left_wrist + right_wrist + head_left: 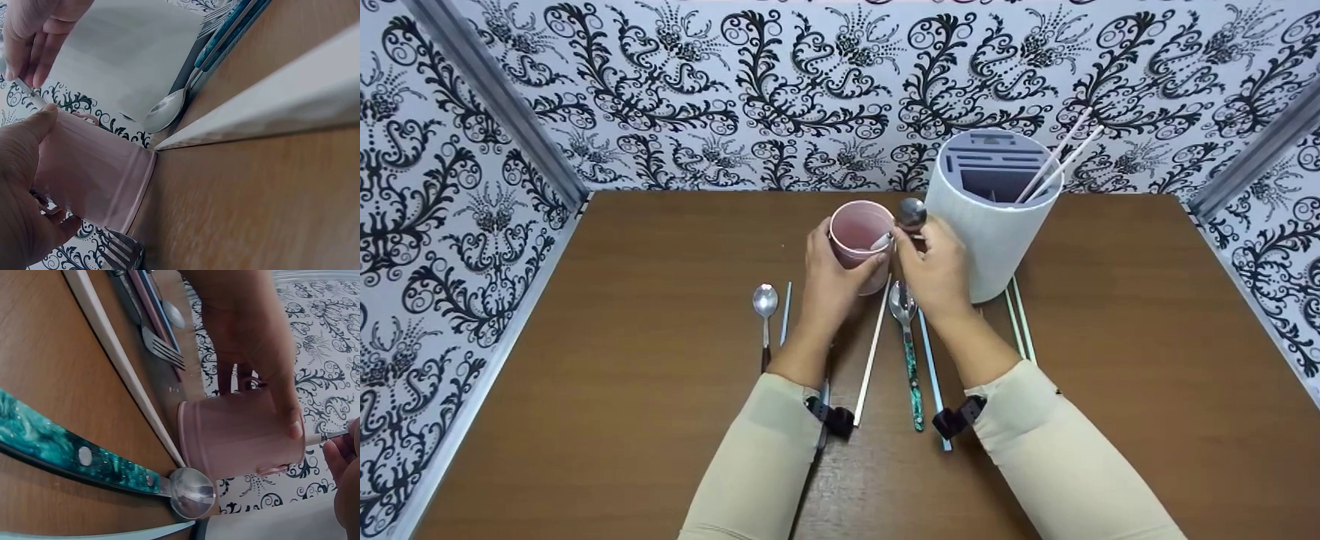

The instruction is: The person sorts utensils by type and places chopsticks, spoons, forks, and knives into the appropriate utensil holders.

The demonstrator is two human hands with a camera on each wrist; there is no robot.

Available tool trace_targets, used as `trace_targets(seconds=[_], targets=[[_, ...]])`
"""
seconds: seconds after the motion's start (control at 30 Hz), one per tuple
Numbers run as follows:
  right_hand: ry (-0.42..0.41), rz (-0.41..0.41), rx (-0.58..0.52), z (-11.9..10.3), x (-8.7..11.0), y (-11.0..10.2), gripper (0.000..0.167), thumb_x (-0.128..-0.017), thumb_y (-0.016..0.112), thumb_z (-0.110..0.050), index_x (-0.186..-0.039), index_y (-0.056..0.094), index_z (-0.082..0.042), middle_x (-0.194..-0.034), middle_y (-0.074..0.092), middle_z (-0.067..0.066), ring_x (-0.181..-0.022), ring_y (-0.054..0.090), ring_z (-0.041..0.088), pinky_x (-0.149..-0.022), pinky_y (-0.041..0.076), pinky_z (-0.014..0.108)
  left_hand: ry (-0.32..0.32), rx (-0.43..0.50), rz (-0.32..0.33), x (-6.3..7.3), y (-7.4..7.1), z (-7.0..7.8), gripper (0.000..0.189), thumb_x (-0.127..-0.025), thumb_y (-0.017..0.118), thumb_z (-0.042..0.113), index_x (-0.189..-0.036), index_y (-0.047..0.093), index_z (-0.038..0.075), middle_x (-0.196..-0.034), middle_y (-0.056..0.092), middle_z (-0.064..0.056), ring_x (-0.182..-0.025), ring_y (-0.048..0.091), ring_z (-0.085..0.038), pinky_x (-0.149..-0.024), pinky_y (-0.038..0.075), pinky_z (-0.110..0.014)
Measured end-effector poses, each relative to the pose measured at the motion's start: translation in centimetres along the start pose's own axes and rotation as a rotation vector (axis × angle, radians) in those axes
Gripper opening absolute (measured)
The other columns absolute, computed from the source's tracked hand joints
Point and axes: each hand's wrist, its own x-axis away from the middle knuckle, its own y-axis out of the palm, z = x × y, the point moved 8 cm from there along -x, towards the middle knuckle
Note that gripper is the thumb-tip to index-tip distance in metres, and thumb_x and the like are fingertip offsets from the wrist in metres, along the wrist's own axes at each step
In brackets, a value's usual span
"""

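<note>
A pink cup (855, 222) stands upright on the wooden table. My left hand (831, 285) grips it round the side, the thumb near its rim. My right hand (941, 268) pinches a spoon upside down over the cup, its metal bowl (913, 213) up at the fingers and its white handle (880, 241) down inside the rim. Small loop handles show on the cup's sides in the left wrist view. In front of the cup lie a white chopstick (873, 356) and a spoon with a green marbled handle (913, 375).
Right of the cup stands a white cylindrical cutlery holder (981, 232) with a grey slotted top and two pink chopsticks (1072, 154). Another spoon (765, 301), a fork (162, 350), a blue chopstick (932, 367) and green chopsticks (1020, 322) lie around. Patterned walls (720, 90) border the table.
</note>
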Motion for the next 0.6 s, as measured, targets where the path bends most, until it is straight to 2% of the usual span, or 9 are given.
trace_targets(seconds=[0.23, 0.6], targets=[[0.005, -0.055, 0.019, 0.9, 0.4, 1.1, 0.018, -0.094, 0.075, -0.010, -0.106, 0.074, 0.004, -0.107, 0.073, 0.017, -0.098, 0.073, 0.030, -0.091, 0.061, 0.041, -0.003, -0.011, 0.001, 0.0, 0.0, 0.0, 0.094, -0.077, 0.093, 0.026, -0.152, 0.041, 0.003, -0.148, 0.050, -0.017, -0.140, 0.048, -0.030, -0.123, 0.038, -0.042], [-0.043, -0.100, 0.017, 1.4, 1.1, 2.2, 0.012, -0.094, 0.074, -0.010, -0.097, 0.073, 0.002, -0.100, 0.071, 0.014, -0.093, 0.068, 0.026, -0.086, 0.058, 0.039, 0.024, -0.037, 0.024, -0.1, -0.1, 0.1, 0.090, -0.077, 0.092, 0.020, -0.150, 0.043, 0.001, -0.145, 0.052, -0.018, -0.138, 0.049, -0.032, -0.121, 0.039, -0.044]])
